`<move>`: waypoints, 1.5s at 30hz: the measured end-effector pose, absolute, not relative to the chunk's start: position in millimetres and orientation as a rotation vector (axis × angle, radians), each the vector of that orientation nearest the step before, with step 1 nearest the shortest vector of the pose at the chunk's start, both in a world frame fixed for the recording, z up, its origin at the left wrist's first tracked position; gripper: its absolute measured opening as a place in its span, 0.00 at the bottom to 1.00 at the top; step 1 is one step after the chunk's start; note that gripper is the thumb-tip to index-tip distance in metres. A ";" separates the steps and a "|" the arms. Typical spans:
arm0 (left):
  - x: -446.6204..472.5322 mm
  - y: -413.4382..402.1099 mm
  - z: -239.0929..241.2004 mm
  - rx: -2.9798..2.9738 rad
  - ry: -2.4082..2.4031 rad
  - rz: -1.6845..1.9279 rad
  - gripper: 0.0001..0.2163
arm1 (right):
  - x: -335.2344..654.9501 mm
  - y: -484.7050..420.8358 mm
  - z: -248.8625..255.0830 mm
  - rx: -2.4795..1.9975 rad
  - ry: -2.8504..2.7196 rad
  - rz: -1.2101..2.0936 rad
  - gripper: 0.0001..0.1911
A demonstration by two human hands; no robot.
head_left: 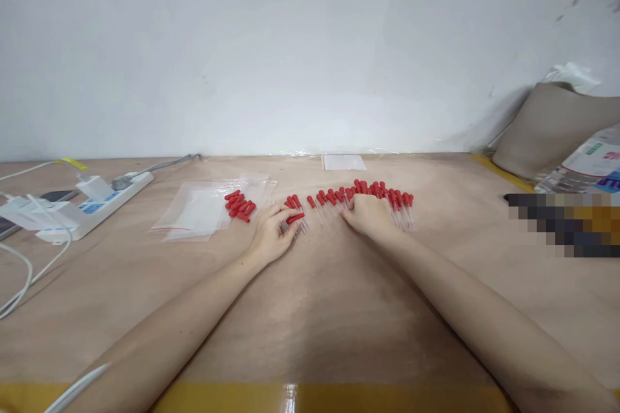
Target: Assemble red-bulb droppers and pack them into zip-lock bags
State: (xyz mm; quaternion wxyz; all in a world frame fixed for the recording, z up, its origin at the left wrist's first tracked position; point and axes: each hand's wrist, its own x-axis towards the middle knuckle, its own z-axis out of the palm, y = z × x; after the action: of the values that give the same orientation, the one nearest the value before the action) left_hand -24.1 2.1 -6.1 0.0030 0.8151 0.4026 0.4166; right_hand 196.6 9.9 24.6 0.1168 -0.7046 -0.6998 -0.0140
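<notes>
My left hand is closed, with a red rubber bulb between thumb and fingers. Just beyond it lie a few clear droppers with red bulbs. My right hand is curled down among a row of droppers, their red ends pointing away from me. Whatever its fingertips grip, if anything, is hidden. More droppers lie packed together to its right. A pile of loose red rubber bulbs rests left of my left hand, on clear plastic bags.
A small white zip bag lies near the wall. At left stand a power strip with white chargers and cables, and a phone. A plastic bottle and a grey-brown bag-like object are at right.
</notes>
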 end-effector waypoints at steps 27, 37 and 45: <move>-21.9 -2.3 -0.4 2.631 1.165 1.257 0.07 | 212.9 -6.9 33.2 -1.492 -1.979 0.202 0.07; -17.9 -7.5 -0.7 2.675 1.094 1.196 0.07 | 196.0 -30.3 -6.4 -1.174 -2.168 0.152 0.08; -17.5 -9.8 -0.4 2.660 1.019 1.232 0.07 | 198.4 -28.9 -6.3 -1.096 -2.215 0.210 0.08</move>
State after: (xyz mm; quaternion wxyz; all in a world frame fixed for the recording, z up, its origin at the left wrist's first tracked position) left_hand -17.5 -9.8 -0.4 0.0190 0.8569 0.3283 0.3969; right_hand 198.4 -28.9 -6.3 0.3249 -0.4179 -0.8446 0.0802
